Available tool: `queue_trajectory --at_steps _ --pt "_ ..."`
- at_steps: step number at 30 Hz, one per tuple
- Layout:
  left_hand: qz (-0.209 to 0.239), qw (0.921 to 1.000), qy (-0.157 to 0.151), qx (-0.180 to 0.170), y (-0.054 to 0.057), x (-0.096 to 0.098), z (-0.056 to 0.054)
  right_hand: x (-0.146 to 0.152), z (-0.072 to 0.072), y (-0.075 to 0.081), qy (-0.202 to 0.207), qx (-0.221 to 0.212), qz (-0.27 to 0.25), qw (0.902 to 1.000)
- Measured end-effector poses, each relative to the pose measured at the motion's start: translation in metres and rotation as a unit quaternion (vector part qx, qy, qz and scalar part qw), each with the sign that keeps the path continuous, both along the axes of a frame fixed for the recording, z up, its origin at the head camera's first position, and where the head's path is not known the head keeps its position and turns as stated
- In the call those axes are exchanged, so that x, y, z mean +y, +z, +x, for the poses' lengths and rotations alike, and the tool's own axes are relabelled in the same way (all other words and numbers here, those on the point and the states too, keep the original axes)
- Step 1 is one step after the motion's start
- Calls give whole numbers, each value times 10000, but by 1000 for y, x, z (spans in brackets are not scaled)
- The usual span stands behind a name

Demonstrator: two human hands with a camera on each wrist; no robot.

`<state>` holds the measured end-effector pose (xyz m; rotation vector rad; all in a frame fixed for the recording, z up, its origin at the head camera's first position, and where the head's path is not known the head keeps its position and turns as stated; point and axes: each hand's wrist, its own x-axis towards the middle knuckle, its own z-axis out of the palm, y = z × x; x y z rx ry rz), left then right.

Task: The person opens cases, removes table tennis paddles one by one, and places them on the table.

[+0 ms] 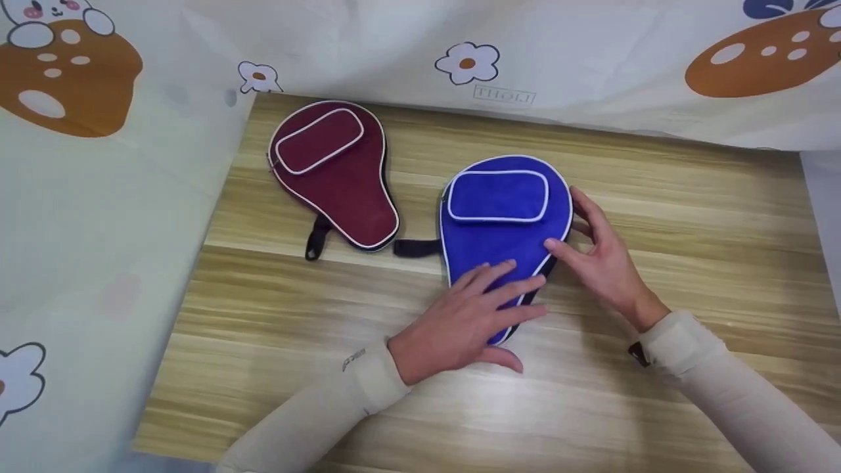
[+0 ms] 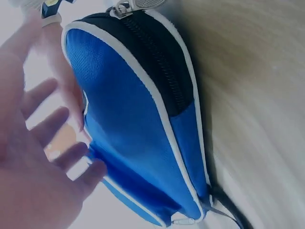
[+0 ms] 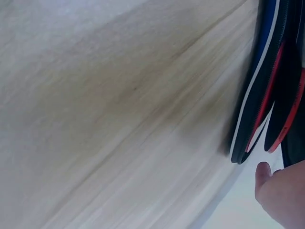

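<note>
A blue table tennis paddle case (image 1: 499, 243) with white piping and a front pocket lies on the wooden table, its narrow end toward me. My left hand (image 1: 466, 322) is over that narrow end, fingers spread across it. In the left wrist view the left hand (image 2: 43, 138) shows palm and fingers beside the case (image 2: 128, 105), whose zipper faces the camera. The right hand (image 1: 604, 263) holds the case's right edge, thumb on the rim and fingers along the side. The right wrist view shows a zippered edge (image 3: 252, 105) and a dark, red-edged piece (image 3: 286, 114) above the right hand (image 3: 281, 191).
A dark red paddle case (image 1: 348, 177) lies to the left, its black strap (image 1: 318, 238) pointing toward me. Another black strap (image 1: 417, 247) sticks out from the blue case's left side. Patterned cloth (image 1: 394, 52) hangs behind the wooden table (image 1: 263, 315) and along its left.
</note>
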<state>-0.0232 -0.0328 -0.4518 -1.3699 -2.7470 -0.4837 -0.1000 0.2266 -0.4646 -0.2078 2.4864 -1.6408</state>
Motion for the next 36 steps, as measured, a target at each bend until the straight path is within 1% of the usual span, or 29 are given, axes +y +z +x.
queue_trajectory --at_steps 2,5,7,9,11,14,17,20,22,23,25,27,29,33,36 --pt "-54 9998 -167 101 -1 1 -1 -2 0 1 34 21 -50 10000" --pt "-196 9991 -338 181 -3 2 -4 -5 1 2 93 60 -125 9999" --pt "-355 9981 -435 266 -4 3 -5 -6 2 3 108 120 -157 9997" --pt "-584 9962 -490 429 -4 3 -7 -6 2 4 127 150 -163 9997" --pt "-822 9932 -486 663 -2 4 -9 -7 3 4 125 148 -216 9996" --pt "-1085 9878 -420 1035 1 4 -11 -7 3 6 117 1 -452 9989" --pt "-1248 9823 -377 1343 5 5 -12 -8 4 7 56 -210 -816 9964" --pt "-1356 9778 -324 1565 6 6 -13 -8 5 4 5 -345 -1179 9924" --pt "-1403 9742 -240 1753 5 6 -14 -6 5 1 -22 -430 -1230 9915" --pt "-1408 9729 -187 1826 4 6 -14 -5 4 -1 -45 -483 -1147 9922" --pt "-1419 9696 -62 1992 4 6 -15 -3 4 -5 -50 -589 -820 9949" --pt "-1418 9675 65 2093 5 6 -15 0 4 -9 -21 -679 -249 9974" --pt "-1409 9659 182 2166 6 5 -16 2 5 -13 88 -675 308 9972" --pt "-1258 9636 434 2318 7 0 -14 5 5 -21 357 -533 1082 9921" --pt "-1028 9624 728 2405 7 -5 -11 7 6 -24 600 -378 1568 9851"
